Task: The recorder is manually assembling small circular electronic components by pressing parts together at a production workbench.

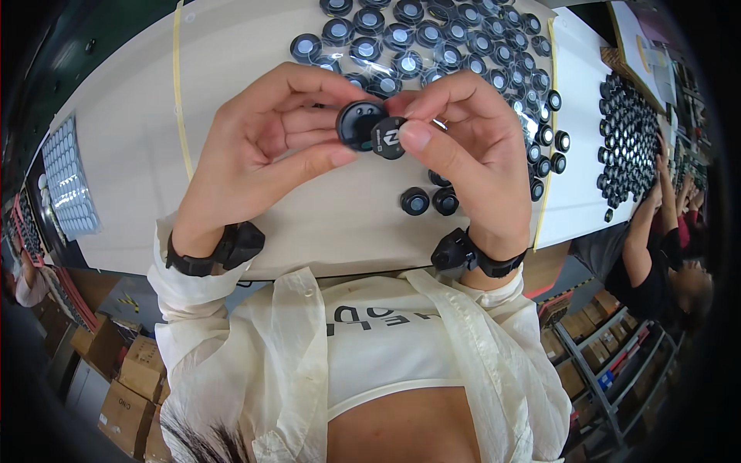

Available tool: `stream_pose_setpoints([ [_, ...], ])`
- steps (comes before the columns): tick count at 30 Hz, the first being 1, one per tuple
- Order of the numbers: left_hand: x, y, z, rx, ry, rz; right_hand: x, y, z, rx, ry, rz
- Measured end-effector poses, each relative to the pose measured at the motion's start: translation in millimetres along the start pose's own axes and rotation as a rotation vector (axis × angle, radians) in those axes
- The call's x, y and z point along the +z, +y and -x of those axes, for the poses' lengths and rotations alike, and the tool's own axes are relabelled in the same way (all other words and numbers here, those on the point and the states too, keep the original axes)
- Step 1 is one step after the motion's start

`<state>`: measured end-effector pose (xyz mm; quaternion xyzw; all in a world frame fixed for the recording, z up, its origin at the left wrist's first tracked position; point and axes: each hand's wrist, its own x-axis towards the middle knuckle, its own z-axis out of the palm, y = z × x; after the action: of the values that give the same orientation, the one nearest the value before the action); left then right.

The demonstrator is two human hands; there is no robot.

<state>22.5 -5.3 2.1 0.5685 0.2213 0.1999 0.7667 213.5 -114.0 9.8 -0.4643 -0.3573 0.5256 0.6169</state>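
Between the fingertips of my left hand (251, 147) is a black round housing (353, 126), its recessed face with small holes turned up. My right hand (480, 147) pinches a thin black disc (387, 140) with a white mark, its thumb lying on the disc. The disc overlaps the right edge of the housing; whether the two touch, I cannot tell. Just below my right hand, two black round parts (414, 201) sit on the beige table (324, 224). Beyond my hands lie many similar black parts with pale round centres (365, 49), some under clear plastic film.
Yellow tape strips (183, 100) cross the table. A sheet of pale round pieces (71, 176) lies at the left end. More black parts (627, 139) crowd the right end, where a co-worker's arm (642, 224) reaches in. Cardboard boxes (126, 409) stand below left.
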Motion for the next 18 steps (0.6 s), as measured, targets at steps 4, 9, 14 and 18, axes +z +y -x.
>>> stream_pose_setpoints([
  [4,0.8,-0.4,-0.8,0.011,-0.033,-0.003,-4.1,-1.2,-1.1,0.057,0.040,-0.003],
  [9,4.9,2.6,-0.2,-0.010,-0.019,-0.044,-5.2,0.1,-2.4,0.063,0.036,0.008],
  [14,5.8,4.3,0.4,0.005,-0.007,-0.109,-1.7,-0.5,-3.4,0.059,0.062,0.012],
  [18,5.7,3.6,1.0,0.013,-0.001,-0.129,-0.7,-0.7,-3.4,0.073,0.082,0.032],
])
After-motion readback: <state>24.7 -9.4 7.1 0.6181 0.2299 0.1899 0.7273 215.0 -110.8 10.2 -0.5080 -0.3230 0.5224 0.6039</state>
